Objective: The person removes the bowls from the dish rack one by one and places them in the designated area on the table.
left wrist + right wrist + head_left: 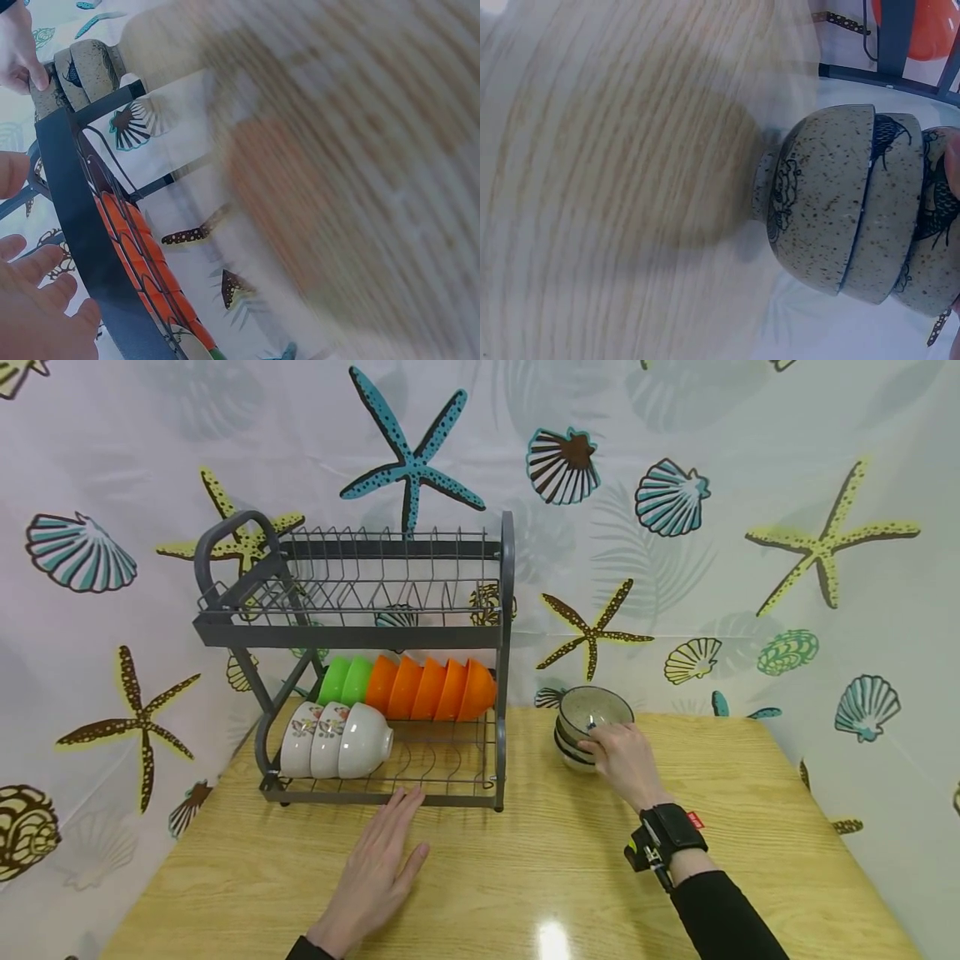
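Observation:
Three speckled grey bowls, nested in a stack, stand on the table right of the rack; dark blue drawings mark their outsides in the right wrist view. My right hand [628, 762] grips the top bowl [581, 703] at its near side. Below it sit the middle bowl [889, 217] and the bottom bowl [821, 199], whose foot is down by the wood. My left hand [378, 868] lies with fingers extended, its fingertips close to the front rail of the grey dish rack [352, 637]. It holds nothing.
On the rack's lower tier, several orange bowls [431, 689] and two green bowls [345, 679] lean at the back. White bowls [360, 745] stand on edge at front left. The upper tier is wire slots. A patterned curtain [712, 585] hangs behind the wooden table [525, 877].

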Demonstrator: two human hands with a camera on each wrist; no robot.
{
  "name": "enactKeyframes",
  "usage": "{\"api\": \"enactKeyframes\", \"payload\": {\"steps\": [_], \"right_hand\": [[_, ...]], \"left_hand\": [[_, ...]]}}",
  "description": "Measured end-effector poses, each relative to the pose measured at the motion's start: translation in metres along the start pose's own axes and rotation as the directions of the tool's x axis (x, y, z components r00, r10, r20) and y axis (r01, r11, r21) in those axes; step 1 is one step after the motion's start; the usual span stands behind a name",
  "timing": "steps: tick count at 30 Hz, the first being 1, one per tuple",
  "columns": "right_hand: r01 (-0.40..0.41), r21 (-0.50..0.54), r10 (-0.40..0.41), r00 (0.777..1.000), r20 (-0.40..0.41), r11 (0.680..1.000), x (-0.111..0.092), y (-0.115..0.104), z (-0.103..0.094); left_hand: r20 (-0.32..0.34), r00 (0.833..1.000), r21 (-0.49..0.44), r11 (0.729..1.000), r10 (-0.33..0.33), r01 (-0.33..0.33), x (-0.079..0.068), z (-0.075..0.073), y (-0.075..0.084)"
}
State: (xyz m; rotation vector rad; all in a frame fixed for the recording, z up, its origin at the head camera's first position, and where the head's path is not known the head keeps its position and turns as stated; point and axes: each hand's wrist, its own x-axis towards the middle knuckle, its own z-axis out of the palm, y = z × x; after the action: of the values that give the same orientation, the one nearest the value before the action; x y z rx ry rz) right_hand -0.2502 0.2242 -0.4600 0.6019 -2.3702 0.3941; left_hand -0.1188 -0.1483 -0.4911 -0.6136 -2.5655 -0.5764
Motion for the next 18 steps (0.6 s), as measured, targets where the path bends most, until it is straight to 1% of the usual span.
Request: {"api": "enactKeyframes", "payload": {"steps": [7, 14, 18], "right_hand": [[-0.029, -0.017, 0.03, 0.999, 0.022, 0.999, -0.003, 0.002, 0.006], [-0.005, -0.014, 0.005, 1.0, 0.0, 1.0, -0.004, 0.003, 0.01], [0.006, -0.027, -0.006, 1.0, 0.002, 1.0, -0.003, 0.002, 0.012]], "left_hand": [[-0.006, 1.0, 0.015, 1.0, 0.001, -0.001, -0.002, 0.0, 0.001], [-0.001, 1.0, -0.005, 1.0, 0.016, -0.016, -0.001, 0.002, 0.003], [-0.001, 1.0, -0.017, 1.0, 0.015, -0.015, -0.001, 0.003, 0.002]]}}
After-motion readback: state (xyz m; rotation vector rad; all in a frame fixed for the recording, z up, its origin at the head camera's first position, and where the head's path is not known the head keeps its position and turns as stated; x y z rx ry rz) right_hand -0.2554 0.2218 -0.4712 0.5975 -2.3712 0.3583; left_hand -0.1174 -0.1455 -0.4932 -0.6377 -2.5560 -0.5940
